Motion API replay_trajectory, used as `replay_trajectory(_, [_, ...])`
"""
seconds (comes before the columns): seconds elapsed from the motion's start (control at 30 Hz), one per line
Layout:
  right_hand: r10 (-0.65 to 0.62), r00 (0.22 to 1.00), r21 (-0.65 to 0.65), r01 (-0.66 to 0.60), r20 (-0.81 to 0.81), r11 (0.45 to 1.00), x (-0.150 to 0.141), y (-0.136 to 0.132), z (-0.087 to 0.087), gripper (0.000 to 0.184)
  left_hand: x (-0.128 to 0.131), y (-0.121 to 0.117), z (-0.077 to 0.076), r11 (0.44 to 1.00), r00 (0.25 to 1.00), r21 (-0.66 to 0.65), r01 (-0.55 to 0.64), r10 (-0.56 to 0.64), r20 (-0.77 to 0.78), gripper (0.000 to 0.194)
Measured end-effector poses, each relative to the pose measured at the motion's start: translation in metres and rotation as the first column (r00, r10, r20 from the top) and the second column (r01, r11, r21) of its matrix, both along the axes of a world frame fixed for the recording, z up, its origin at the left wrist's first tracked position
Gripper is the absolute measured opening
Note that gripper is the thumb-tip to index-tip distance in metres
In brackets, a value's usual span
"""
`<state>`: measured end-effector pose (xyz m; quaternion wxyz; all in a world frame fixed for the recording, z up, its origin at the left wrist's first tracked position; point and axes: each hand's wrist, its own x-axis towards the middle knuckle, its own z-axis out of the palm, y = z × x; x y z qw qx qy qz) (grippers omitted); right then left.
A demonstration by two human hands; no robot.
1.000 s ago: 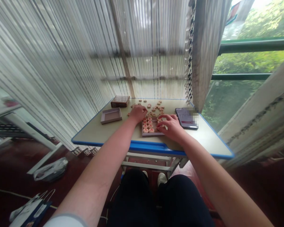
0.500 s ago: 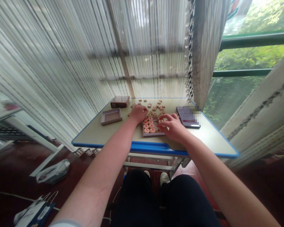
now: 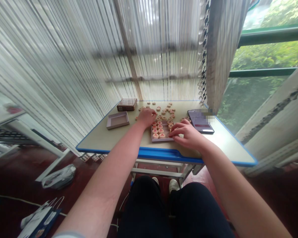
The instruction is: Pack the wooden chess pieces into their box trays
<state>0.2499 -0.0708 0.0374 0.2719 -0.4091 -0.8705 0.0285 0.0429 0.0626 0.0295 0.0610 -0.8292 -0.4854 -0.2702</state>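
Leaning over the tray (image 3: 161,140): the right hand (image 3: 186,134), fingers bent, tips at its right side. I cannot tell if they grip a piece.
Left hand (image 3: 147,117): fingers curled, by the tray's far left corner. I cannot tell if it holds anything.
Red-marked pieces (image 3: 155,136): flat in two rows on the tray's left side.
Dark-marked pieces (image 3: 170,122): on the tray's right side, partly hidden by fingers.
Loose pieces (image 3: 158,109): scattered behind the tray on the table (image 3: 94,142).
How pieces feel: probably light, hard and a bit slippery, not easy to break.
Where to hold: best pinched by the round edge.
Tray walls: look thin; a bump might slide it.
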Motion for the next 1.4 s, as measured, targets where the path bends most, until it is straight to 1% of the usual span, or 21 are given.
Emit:
replay_trajectory(0.13, [0.037,0.999,0.015,-0.038,0.030,0.999,-0.002,-0.002,0.001,0.019,0.000,0.000,0.001,1.000,1.000,0.018,0.000,0.000,0.015,0.025])
replay_trajectory(0.3, [0.013,0.999,0.037,-0.015,0.033,0.999,-0.002,-0.001,0.001,0.018,0.000,-0.001,0.001,1.000,1.000,0.011,-0.002,0.002,0.008,0.024])
replay_trajectory(0.5, [0.021,1.000,0.038,-0.021,0.011,0.999,0.000,0.000,0.001,0.017,0.001,-0.003,0.003,1.000,1.000,-0.004,-0.016,0.016,0.020,0.024])
replay_trajectory(0.57, [-0.009,1.000,0.068,0.011,-0.030,0.998,0.001,0.001,0.000,0.017,0.001,-0.003,0.004,1.000,0.999,-0.014,-0.022,0.022,0.024,0.024])
replay_trajectory(0.67, [-0.132,0.985,0.137,0.147,-0.111,0.980,0.003,0.006,-0.005,0.017,0.000,-0.003,0.004,1.000,0.999,-0.013,-0.022,0.023,0.028,0.024])
replay_trajectory(0.73, [-0.200,0.973,0.145,0.216,-0.119,0.966,0.005,0.010,-0.009,0.017,0.000,-0.003,0.004,1.000,0.999,-0.003,-0.012,0.012,0.032,0.024])
replay_trajectory(0.77, [-0.214,0.971,0.136,0.227,-0.106,0.964,0.005,0.012,-0.011,0.017,0.000,-0.003,0.004,1.000,0.999,0.003,-0.006,0.006,0.033,0.024])
replay_trajectory(0.87, [-0.212,0.975,0.103,0.218,-0.061,0.971,0.006,0.015,-0.014,0.016,0.001,-0.004,0.005,1.000,1.000,0.013,-0.002,0.001,0.026,0.024])
replay_trajectory(1.0, [-0.213,0.976,0.086,0.216,-0.044,0.973,0.006,0.015,-0.014,0.013,0.001,-0.007,0.007,1.000,1.000,-0.007,-0.018,0.018,0.014,0.024])
replay_trajectory(1.1, [-0.212,0.976,0.083,0.215,-0.043,0.973,0.005,0.013,-0.013,0.013,0.001,-0.007,0.007,1.000,1.000,-0.015,-0.021,0.022,0.016,0.025])
replay_trajectory(1.3, [-0.258,0.965,0.092,0.261,-0.046,0.961,0.000,0.012,-0.013,0.016,0.001,-0.004,0.004,1.000,1.000,0.008,0.000,0.000,0.018,0.025])
replay_trajectory(1.4, [-0.250,0.967,0.095,0.254,-0.047,0.963,-0.002,0.012,-0.015,0.015,0.001,-0.004,0.004,1.000,1.000,0.004,-0.005,0.005,0.021,0.024])
